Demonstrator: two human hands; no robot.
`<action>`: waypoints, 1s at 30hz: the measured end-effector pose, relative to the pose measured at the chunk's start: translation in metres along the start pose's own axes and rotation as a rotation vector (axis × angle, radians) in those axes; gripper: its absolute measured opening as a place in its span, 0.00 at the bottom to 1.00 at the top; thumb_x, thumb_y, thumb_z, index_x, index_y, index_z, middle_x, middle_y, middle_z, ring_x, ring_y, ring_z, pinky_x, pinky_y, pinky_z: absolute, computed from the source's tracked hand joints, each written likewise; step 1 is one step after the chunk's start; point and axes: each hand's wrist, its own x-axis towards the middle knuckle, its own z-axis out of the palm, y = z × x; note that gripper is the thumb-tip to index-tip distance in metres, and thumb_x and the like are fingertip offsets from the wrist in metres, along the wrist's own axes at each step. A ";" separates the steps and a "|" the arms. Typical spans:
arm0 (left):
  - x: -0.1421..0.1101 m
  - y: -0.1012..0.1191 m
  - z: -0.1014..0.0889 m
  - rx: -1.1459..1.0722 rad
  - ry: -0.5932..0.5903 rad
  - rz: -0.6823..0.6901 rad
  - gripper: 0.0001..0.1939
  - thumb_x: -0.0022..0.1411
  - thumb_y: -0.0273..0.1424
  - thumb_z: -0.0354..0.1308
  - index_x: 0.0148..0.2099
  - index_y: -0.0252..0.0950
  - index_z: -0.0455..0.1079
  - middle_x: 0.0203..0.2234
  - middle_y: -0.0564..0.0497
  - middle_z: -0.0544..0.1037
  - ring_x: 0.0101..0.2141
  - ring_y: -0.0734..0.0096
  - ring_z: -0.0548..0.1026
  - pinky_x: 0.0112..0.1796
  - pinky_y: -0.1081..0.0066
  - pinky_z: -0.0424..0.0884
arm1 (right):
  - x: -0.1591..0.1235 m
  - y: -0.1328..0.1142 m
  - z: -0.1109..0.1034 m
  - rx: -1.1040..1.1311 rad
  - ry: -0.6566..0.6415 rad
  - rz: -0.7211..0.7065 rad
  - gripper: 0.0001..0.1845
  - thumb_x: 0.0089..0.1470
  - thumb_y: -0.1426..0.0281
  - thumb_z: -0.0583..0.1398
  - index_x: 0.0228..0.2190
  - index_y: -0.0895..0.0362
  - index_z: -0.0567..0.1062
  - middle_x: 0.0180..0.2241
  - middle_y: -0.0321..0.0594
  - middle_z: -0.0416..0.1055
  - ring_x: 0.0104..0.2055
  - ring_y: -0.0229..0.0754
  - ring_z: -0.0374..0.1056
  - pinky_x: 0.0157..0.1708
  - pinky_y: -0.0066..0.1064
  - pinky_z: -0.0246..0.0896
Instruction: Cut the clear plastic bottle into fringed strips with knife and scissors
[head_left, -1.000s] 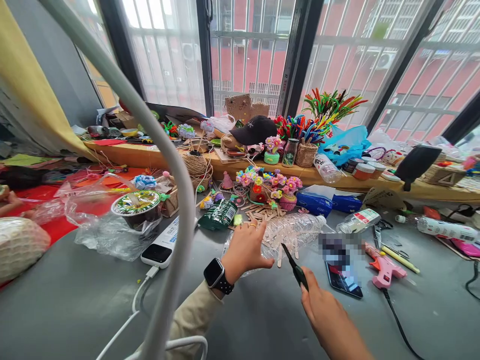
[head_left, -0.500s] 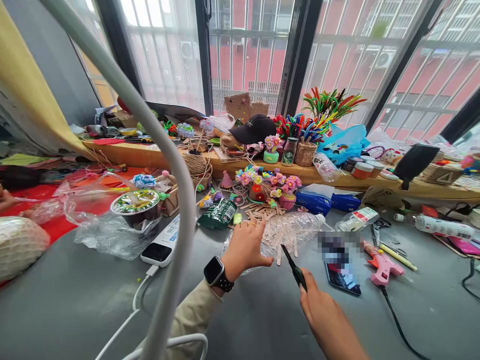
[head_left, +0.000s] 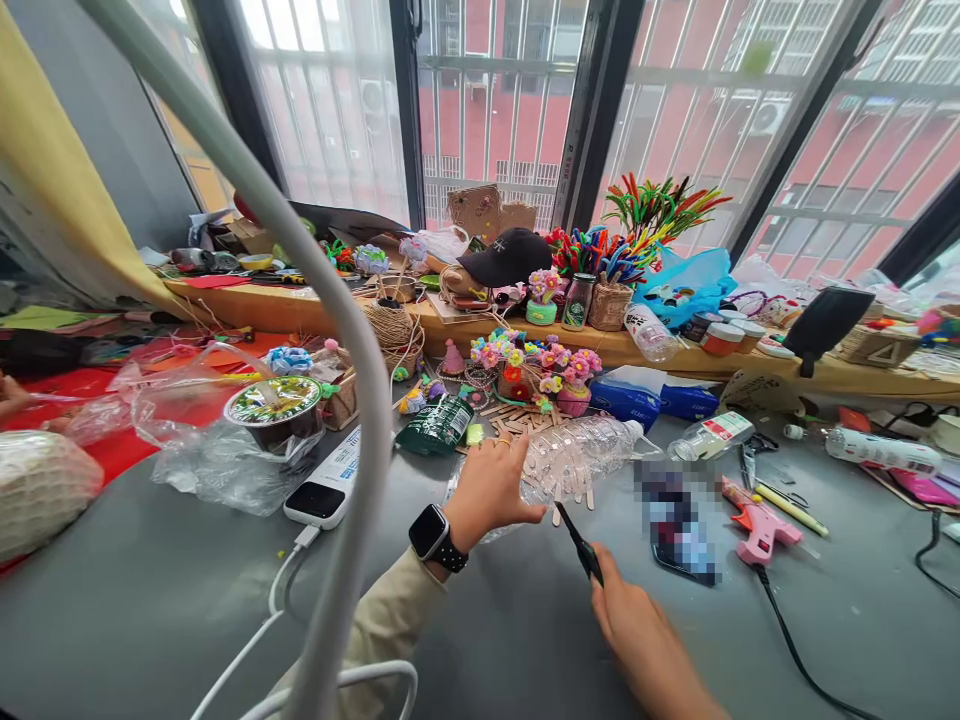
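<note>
The left hand [head_left: 491, 490] grips a clear plastic bottle [head_left: 577, 455] lying sideways on the grey table [head_left: 150, 600], its cap end pointing right. Just beside it, the right hand [head_left: 637, 630] closes around black scissors [head_left: 577, 540], tip near the bottle.

water bottle [head_left: 577, 455]: clear thin plastic, ribbed and glossy (crumpled where the left hand [head_left: 487, 490] has its grip)
scissors [head_left: 577, 540]: matt black blades
table [head_left: 150, 600]: smooth grey top, dull sheen
glue gun [head_left: 757, 522]: pink plastic, smooth
smartwatch [head_left: 431, 533]: glossy glass face, dark band
twine ball [head_left: 390, 325]: rough brown fibre
window ledge [head_left: 300, 310]: bare wood
cap [head_left: 508, 257]: black cloth, matt
</note>
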 end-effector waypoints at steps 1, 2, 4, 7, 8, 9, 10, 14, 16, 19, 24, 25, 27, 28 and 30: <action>0.001 -0.001 -0.001 -0.002 -0.008 0.002 0.44 0.40 0.50 0.58 0.56 0.32 0.52 0.47 0.38 0.67 0.44 0.50 0.68 0.43 0.60 0.63 | -0.001 0.000 -0.002 -0.013 0.001 0.003 0.23 0.57 0.75 0.43 0.54 0.61 0.58 0.31 0.51 0.76 0.35 0.50 0.72 0.32 0.34 0.61; 0.002 -0.002 -0.003 -0.007 -0.024 0.007 0.43 0.40 0.50 0.58 0.56 0.32 0.53 0.47 0.38 0.67 0.44 0.51 0.68 0.42 0.61 0.64 | -0.002 0.000 -0.005 -0.027 0.002 0.005 0.23 0.57 0.75 0.43 0.54 0.61 0.58 0.31 0.51 0.76 0.35 0.50 0.72 0.32 0.34 0.61; 0.003 -0.004 -0.010 -0.022 -0.067 0.014 0.43 0.41 0.51 0.56 0.55 0.32 0.53 0.45 0.39 0.69 0.43 0.52 0.69 0.40 0.62 0.65 | -0.005 0.000 -0.012 -0.047 -0.002 0.016 0.24 0.57 0.74 0.43 0.54 0.61 0.58 0.31 0.51 0.76 0.35 0.51 0.72 0.32 0.35 0.61; 0.003 -0.005 -0.022 -0.047 -0.105 -0.011 0.41 0.43 0.53 0.54 0.54 0.32 0.55 0.40 0.40 0.72 0.40 0.53 0.71 0.37 0.64 0.67 | -0.012 0.000 -0.026 -0.049 -0.011 0.010 0.24 0.57 0.74 0.43 0.55 0.61 0.56 0.32 0.53 0.75 0.36 0.52 0.72 0.32 0.36 0.61; 0.002 -0.005 -0.026 -0.053 -0.110 -0.025 0.40 0.43 0.54 0.53 0.53 0.33 0.56 0.39 0.41 0.72 0.40 0.53 0.72 0.36 0.65 0.67 | -0.014 -0.001 -0.031 -0.043 -0.020 0.005 0.24 0.57 0.74 0.43 0.55 0.61 0.56 0.33 0.53 0.75 0.36 0.52 0.72 0.33 0.36 0.60; 0.001 -0.005 -0.029 -0.056 -0.118 -0.037 0.38 0.43 0.54 0.53 0.51 0.34 0.58 0.39 0.42 0.72 0.39 0.54 0.72 0.35 0.66 0.67 | -0.016 -0.002 -0.036 -0.036 -0.037 -0.001 0.24 0.57 0.74 0.43 0.55 0.61 0.56 0.34 0.53 0.75 0.37 0.52 0.71 0.33 0.36 0.59; 0.000 -0.005 -0.031 -0.058 -0.129 -0.045 0.37 0.43 0.54 0.53 0.50 0.35 0.59 0.38 0.43 0.73 0.39 0.54 0.72 0.34 0.66 0.67 | -0.018 -0.002 -0.040 -0.029 -0.058 -0.010 0.24 0.57 0.74 0.43 0.55 0.60 0.55 0.34 0.53 0.75 0.37 0.51 0.71 0.34 0.36 0.59; -0.005 -0.005 -0.026 -0.088 -0.191 -0.076 0.38 0.42 0.55 0.52 0.49 0.35 0.59 0.40 0.42 0.72 0.40 0.54 0.72 0.36 0.65 0.67 | -0.020 -0.003 -0.053 -0.045 -0.131 -0.042 0.24 0.57 0.75 0.43 0.55 0.61 0.55 0.37 0.55 0.73 0.39 0.51 0.70 0.34 0.35 0.57; -0.006 -0.005 -0.021 -0.101 -0.196 -0.109 0.38 0.43 0.56 0.51 0.50 0.34 0.58 0.42 0.42 0.71 0.41 0.54 0.71 0.37 0.65 0.67 | -0.018 -0.002 -0.056 -0.076 -0.128 -0.061 0.24 0.57 0.75 0.43 0.55 0.62 0.56 0.37 0.55 0.74 0.39 0.50 0.70 0.32 0.33 0.57; -0.007 -0.006 -0.014 -0.097 -0.173 -0.124 0.38 0.44 0.56 0.51 0.51 0.35 0.57 0.43 0.41 0.71 0.42 0.54 0.71 0.38 0.65 0.67 | -0.013 -0.001 -0.057 -0.101 -0.135 -0.074 0.23 0.56 0.75 0.42 0.54 0.61 0.56 0.34 0.53 0.74 0.35 0.50 0.71 0.26 0.30 0.56; -0.008 -0.007 -0.011 -0.093 -0.158 -0.123 0.39 0.44 0.56 0.50 0.51 0.34 0.57 0.42 0.41 0.71 0.41 0.53 0.72 0.37 0.65 0.67 | -0.009 -0.001 -0.059 -0.108 -0.140 -0.089 0.23 0.56 0.76 0.42 0.53 0.63 0.57 0.34 0.54 0.75 0.34 0.50 0.72 0.27 0.30 0.56; -0.008 -0.007 -0.011 -0.094 -0.157 -0.126 0.39 0.44 0.56 0.50 0.51 0.34 0.57 0.42 0.41 0.71 0.41 0.53 0.72 0.37 0.64 0.67 | -0.009 -0.001 -0.059 -0.111 -0.137 -0.095 0.23 0.56 0.76 0.42 0.53 0.63 0.57 0.34 0.54 0.75 0.34 0.50 0.72 0.27 0.31 0.57; -0.008 -0.007 -0.010 -0.096 -0.154 -0.125 0.39 0.44 0.56 0.50 0.52 0.34 0.57 0.42 0.40 0.71 0.41 0.53 0.72 0.37 0.64 0.67 | -0.010 -0.002 -0.059 -0.127 -0.128 -0.108 0.23 0.56 0.76 0.43 0.53 0.63 0.58 0.34 0.54 0.75 0.35 0.51 0.72 0.28 0.33 0.57; -0.009 -0.007 -0.010 -0.097 -0.150 -0.122 0.39 0.45 0.56 0.50 0.52 0.33 0.57 0.42 0.40 0.71 0.41 0.52 0.72 0.37 0.64 0.67 | -0.010 -0.002 -0.058 -0.135 -0.124 -0.109 0.23 0.55 0.77 0.43 0.53 0.63 0.58 0.34 0.54 0.75 0.36 0.52 0.72 0.29 0.34 0.57; -0.009 -0.006 -0.010 -0.094 -0.144 -0.121 0.39 0.45 0.56 0.50 0.51 0.33 0.57 0.41 0.40 0.72 0.40 0.52 0.72 0.37 0.63 0.67 | -0.009 -0.003 -0.056 -0.153 -0.116 -0.098 0.24 0.55 0.77 0.43 0.53 0.63 0.58 0.34 0.54 0.75 0.37 0.54 0.71 0.30 0.36 0.58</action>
